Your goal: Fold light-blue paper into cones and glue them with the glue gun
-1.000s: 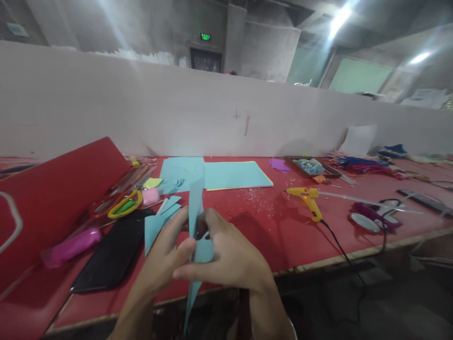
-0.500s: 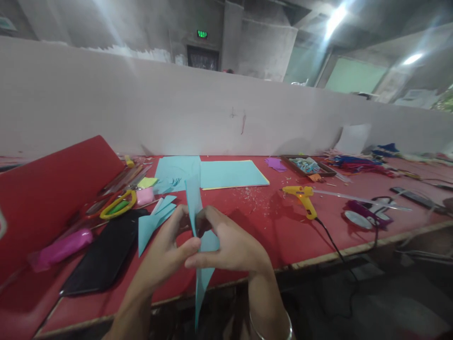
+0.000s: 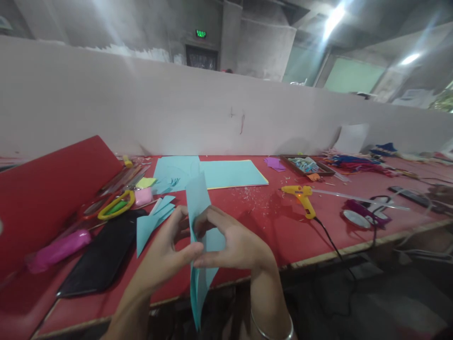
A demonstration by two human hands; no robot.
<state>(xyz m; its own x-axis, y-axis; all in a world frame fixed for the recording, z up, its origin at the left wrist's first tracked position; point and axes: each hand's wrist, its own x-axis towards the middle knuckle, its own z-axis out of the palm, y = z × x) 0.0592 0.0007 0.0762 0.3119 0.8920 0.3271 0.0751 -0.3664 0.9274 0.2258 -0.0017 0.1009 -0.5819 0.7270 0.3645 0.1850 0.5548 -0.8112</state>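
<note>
Perhaps the blue paper could crease askew: the left hand and right hand both pinch it between thumb and fingers, and uneven pressure might let its layers slide. It stands upright, lower end reaching below the front edge of the bench, where a knock against that edge could bend it. The left hand is also near the cut pieces; a sideways sweep might crumple them. Compared with one second ago, the paper has turned from nearly edge-on, showing more of its face.
</note>
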